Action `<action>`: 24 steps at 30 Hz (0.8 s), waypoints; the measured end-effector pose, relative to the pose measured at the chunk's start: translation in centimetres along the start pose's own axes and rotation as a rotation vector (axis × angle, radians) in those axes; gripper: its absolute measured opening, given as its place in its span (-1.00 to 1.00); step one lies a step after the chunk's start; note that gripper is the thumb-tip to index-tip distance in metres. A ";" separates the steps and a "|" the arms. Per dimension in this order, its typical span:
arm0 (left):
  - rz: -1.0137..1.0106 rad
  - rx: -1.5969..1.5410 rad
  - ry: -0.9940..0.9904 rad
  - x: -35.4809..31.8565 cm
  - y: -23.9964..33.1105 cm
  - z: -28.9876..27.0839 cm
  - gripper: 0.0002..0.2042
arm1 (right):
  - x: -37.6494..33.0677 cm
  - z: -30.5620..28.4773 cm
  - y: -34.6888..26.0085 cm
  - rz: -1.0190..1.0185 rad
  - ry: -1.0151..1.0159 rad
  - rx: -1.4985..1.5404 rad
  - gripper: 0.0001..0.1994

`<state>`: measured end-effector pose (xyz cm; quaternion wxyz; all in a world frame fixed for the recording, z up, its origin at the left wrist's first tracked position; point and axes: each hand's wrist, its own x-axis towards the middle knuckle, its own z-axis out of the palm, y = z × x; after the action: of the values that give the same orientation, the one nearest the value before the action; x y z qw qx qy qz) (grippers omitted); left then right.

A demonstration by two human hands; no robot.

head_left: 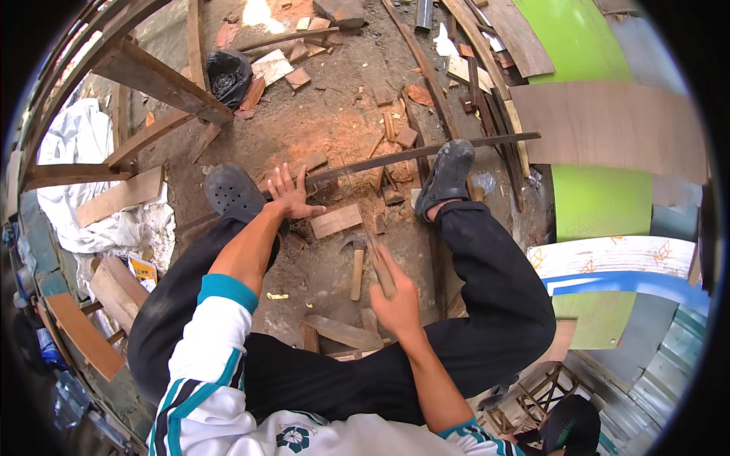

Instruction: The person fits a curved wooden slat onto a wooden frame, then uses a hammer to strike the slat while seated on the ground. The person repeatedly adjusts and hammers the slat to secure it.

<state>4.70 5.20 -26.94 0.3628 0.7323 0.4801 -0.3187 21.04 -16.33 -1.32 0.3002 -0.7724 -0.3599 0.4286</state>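
A long, thin dark strip of wood (403, 157) lies across the ground in front of me, passing by both of my grey clogs. My left hand (290, 201) rests at the strip's left part, fingers spread and thumb pointing right. My right hand (397, 305) is closed round the wooden handle of a handsaw (382, 275). The saw's narrow blade points away from me, and its far end meets the strip just right of my left hand. Beneath the strip lies a light wood block (336, 221). Beside the saw handle, a hammer (357, 273) lies on the ground.
Sawdust and wood offcuts (304, 77) cover the dirt floor. Wooden frames (163, 83) and white cloth (72, 205) stand at the left, near a black bag (230, 78). Green panels (601, 201) and plywood (608, 125) lie right. Another person (570, 425) is at the lower right.
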 end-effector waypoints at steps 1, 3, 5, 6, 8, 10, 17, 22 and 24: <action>0.006 0.002 0.034 0.7 0.1 -1.0 0.40 | -1.9 -1.3 -0.4 -0.050 0.018 0.018 -0.37; 0.014 0.015 0.059 0.9 0.0 -0.3 0.40 | -2.9 -1.9 0.0 -0.063 0.024 0.038 -0.36; 0.018 0.022 0.023 0.8 0.5 -0.5 0.39 | 0.3 -0.5 1.9 -0.013 0.031 0.030 -0.36; 0.021 0.022 0.004 0.8 1.1 -0.8 0.39 | 4.0 1.2 3.2 0.046 0.040 0.044 -0.37; 0.010 0.034 0.012 0.6 1.0 -0.8 0.38 | 6.2 2.8 3.3 0.075 0.041 0.057 -0.38; 0.020 0.029 0.015 0.6 0.1 -0.6 0.37 | 5.2 2.9 1.7 0.030 0.055 0.066 -0.38; -0.001 0.020 -0.003 0.0 1.0 -1.2 0.37 | 2.0 2.0 3.7 -0.004 0.060 0.070 -0.38; 0.002 0.028 0.004 0.4 0.2 -1.0 0.38 | 5.7 3.3 3.0 0.017 0.033 0.124 -0.37; 0.011 0.002 0.018 0.6 0.1 -0.8 0.38 | 0.1 1.8 3.1 -0.095 0.052 0.072 -0.37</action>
<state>5.07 6.12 -27.05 0.3593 0.7382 0.4791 -0.3105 20.42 -17.66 -4.56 0.3568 -0.7541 -0.3725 0.4066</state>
